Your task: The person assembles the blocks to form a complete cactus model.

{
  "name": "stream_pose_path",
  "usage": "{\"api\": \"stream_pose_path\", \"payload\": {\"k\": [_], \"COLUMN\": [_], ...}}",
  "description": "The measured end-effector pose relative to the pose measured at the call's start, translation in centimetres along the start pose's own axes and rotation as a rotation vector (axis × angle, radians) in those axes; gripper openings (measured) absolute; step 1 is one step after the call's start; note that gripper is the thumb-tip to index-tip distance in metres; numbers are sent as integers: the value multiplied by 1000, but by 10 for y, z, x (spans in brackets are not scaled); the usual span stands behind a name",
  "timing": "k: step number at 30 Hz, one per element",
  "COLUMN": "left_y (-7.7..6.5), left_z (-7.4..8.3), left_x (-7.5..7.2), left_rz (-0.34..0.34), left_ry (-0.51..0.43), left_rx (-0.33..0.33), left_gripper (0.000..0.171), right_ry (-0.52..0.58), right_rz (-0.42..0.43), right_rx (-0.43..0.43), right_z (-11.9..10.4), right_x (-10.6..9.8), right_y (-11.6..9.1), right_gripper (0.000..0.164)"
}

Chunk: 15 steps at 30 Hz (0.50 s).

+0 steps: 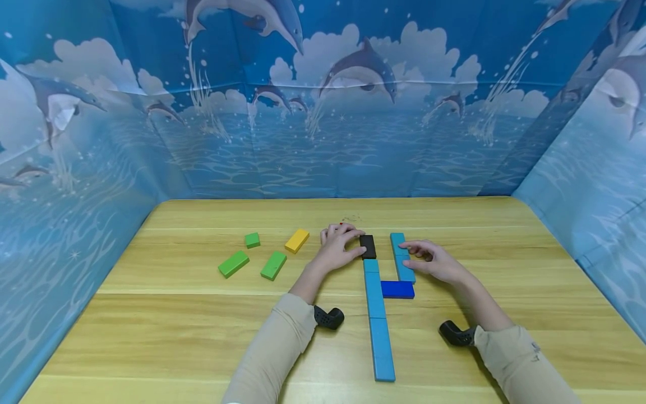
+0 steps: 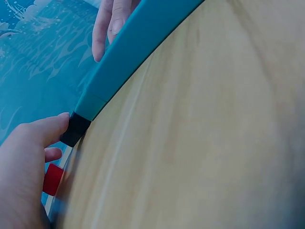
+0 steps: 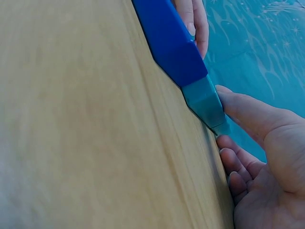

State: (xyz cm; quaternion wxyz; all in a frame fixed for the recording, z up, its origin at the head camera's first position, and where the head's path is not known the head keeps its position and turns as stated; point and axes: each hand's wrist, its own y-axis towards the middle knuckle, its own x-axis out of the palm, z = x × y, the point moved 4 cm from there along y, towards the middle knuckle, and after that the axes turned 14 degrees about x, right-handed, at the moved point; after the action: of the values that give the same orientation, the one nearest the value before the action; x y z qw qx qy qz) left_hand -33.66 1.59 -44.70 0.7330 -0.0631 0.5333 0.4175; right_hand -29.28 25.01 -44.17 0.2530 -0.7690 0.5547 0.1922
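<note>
In the head view my left hand (image 1: 334, 247) pinches a black block (image 1: 368, 247) between thumb and fingertips, at the far end of a long row of light blue blocks (image 1: 375, 303). My right hand (image 1: 436, 262) reaches from the right, its thumb and index fingertips resting at the short light blue row (image 1: 398, 247), other fingers loosely bent. A dark blue block (image 1: 397, 289) lies crosswise between the near end of that short row and the long row. Just past my left fingers, a red block (image 2: 53, 179) shows in the left wrist view, mostly hidden in the head view.
Left of my left hand lie a yellow block (image 1: 296, 240) and several green blocks (image 1: 234, 264). A dolphin-print curtain (image 1: 323, 140) encloses the back and sides of the wooden table (image 1: 166, 336). Black devices are worn at the left wrist (image 1: 329, 318) and right wrist (image 1: 456, 334).
</note>
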Motion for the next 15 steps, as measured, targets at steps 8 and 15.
{"api": "stream_pose_path", "payload": {"k": [8, 15], "left_y": [0, 0], "left_z": [0, -1], "left_x": [0, 0], "left_rz": [4, 3], "left_ry": [-4, -1], "left_rx": [4, 5], "left_gripper": [42, 41], "right_ry": [14, 6], "right_rz": [-6, -3], "right_rx": [4, 1], "right_z": [1, 0], "right_x": [0, 0], "right_y": [0, 0], "right_gripper": [43, 43]}}
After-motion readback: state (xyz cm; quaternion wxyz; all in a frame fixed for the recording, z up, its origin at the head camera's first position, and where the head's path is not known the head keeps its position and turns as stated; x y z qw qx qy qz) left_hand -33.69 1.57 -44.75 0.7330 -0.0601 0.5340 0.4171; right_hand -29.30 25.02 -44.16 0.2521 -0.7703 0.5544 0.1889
